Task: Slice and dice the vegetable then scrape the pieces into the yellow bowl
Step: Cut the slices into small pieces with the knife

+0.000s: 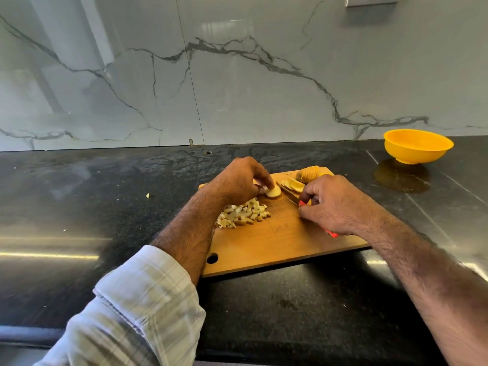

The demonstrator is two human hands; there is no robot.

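A home kitchen. A glossy black stone table (79,207) runs along a wall of grey-veined white marble panels (237,75). A wooden cutting board (277,241) lies on it, bearing diced vegetable pieces (244,213). A yellow bowl (417,146) stands near the wall, well apart from the board.

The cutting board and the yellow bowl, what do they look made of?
The cutting board looks like wood or bamboo: warm brown, matte, faint grain and knife marks. The yellow bowl looks like plastic: uniform bright colour, smooth, slightly glossy, thin rim.
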